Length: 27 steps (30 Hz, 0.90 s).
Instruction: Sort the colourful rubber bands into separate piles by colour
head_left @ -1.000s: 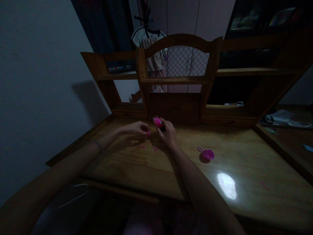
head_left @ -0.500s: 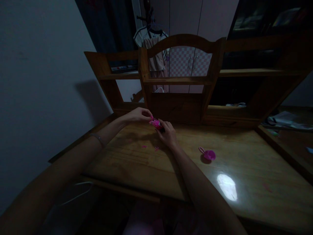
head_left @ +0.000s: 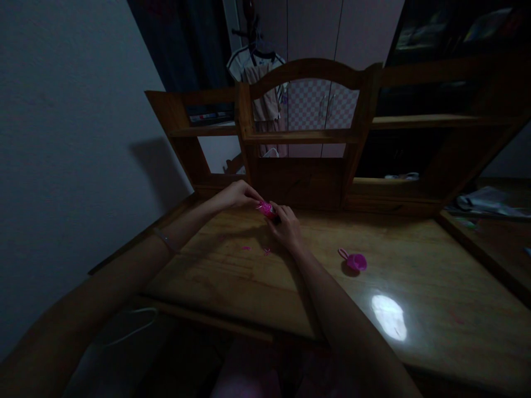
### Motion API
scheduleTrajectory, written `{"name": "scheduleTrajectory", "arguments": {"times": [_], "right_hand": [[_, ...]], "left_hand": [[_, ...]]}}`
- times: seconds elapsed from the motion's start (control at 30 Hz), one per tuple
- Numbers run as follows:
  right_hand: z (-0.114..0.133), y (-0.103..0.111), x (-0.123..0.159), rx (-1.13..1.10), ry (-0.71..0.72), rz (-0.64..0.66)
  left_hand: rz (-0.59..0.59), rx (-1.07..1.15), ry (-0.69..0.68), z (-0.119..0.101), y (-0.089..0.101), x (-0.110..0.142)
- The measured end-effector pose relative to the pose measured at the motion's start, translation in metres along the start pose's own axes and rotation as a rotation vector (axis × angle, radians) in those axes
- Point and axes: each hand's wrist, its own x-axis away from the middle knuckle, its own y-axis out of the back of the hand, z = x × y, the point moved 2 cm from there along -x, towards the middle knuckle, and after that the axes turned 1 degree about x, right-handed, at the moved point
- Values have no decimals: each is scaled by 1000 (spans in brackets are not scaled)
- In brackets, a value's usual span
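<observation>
In dim light, both my hands meet above the back of a wooden desk. My right hand is closed round a small bright pink toy, holding it just above the desktop. My left hand pinches the toy's left end with its fingertips pressed together. What the toy is cannot be made out. Two tiny pink bits lie on the desk right below my hands.
A small pink cup with a handle lies on the desk to the right. A wooden hutch with shelves stands along the back. Papers lie at far right. A white wall is on the left.
My left hand rose from the desktop, where it was near the pink bits, up to the toy and now pinches its left end. My right hand stayed in place.
</observation>
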Motion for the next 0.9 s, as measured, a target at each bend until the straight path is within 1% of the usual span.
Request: {"name": "scheduleTrajectory", "arguments": {"times": [0.1,0.3,0.37,0.43,0.57,0.67,0.9], "right_hand": [[-1,-1,0,3,5,2],[-3,0,0,2,-11,-19],[-4,0,0,1,-18,-32],[-4,0,0,0,-18,-38],[-3,-2,0,-4,-14,-11],[-2,-2,0,-10,-6,7],[-3,-2,0,-10,-20,-16]], "left_hand": [[-7,28,10,2,-1,0],[-199,71,45,6,-16,-3],[-244,78,45,6,-19,-2],[-270,58,17,3,-20,0],[-270,-38,-84,-5,-18,2],[-260,-84,-140,-7,-19,1],[-194,-20,-138,4,-23,-1]]}}
